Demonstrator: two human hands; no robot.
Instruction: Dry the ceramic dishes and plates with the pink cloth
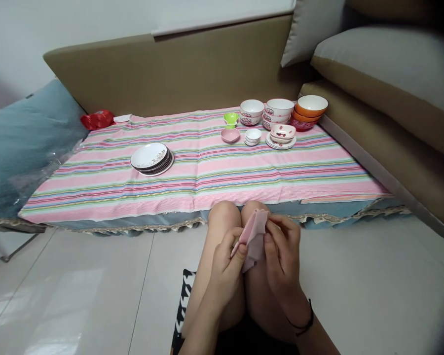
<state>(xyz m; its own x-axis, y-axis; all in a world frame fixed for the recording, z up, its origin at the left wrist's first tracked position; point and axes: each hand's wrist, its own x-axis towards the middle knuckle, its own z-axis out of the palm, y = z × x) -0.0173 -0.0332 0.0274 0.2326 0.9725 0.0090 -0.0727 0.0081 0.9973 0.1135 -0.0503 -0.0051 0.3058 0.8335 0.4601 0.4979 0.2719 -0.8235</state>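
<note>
Left hand [226, 260]: pinches pink dish [246, 230]
Right hand [285, 250]: grips cloth [258, 239] against it
Risk: loosened pinch could drop dish onto floor [358, 276]

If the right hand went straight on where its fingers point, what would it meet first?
The right hand would first meet the pink cloth it holds, then probably the pink dish in the left hand; depth there is unclear.

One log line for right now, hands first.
left hand: holds pink dish | right hand: holds pale pink cloth against dish | ahead: plate stack on striped cover
</note>
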